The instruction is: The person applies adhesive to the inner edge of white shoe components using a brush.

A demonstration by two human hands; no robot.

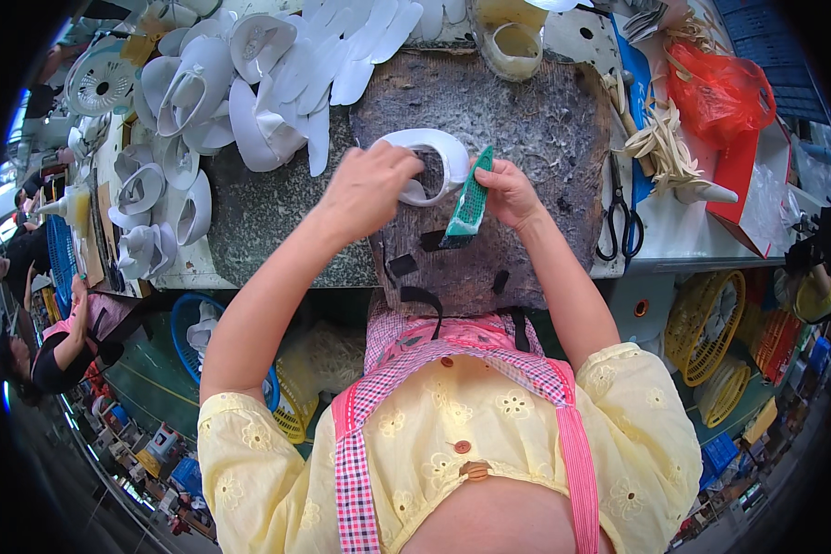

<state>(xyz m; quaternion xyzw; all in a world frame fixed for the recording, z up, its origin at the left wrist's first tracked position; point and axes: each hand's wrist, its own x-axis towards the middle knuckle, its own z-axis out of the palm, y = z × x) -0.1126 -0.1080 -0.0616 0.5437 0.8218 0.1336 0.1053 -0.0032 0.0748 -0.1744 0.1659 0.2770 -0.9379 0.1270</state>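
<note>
Over the dark, worn work board (508, 111), my left hand (369, 189) has its fingers closed on the left side of a white, ring-shaped shoe upper (452, 159). My right hand (511, 192) pinches a green perforated strip (472, 199) between thumb and fingers, just right of the upper. The strip tilts, its pointed end up and its wider lower end smeared with something white. Whether the strip touches the upper I cannot tell. Small black scraps (403, 266) lie on the board below my hands.
White shoe uppers (194, 83) and flat white insoles (365, 46) are heaped at the far left. A glue-crusted pot (515, 51) stands at the board's far edge. Black scissors (621, 217), beige strips (669, 143) and a red plastic bag (718, 97) lie right. Another person (51, 351) works at left.
</note>
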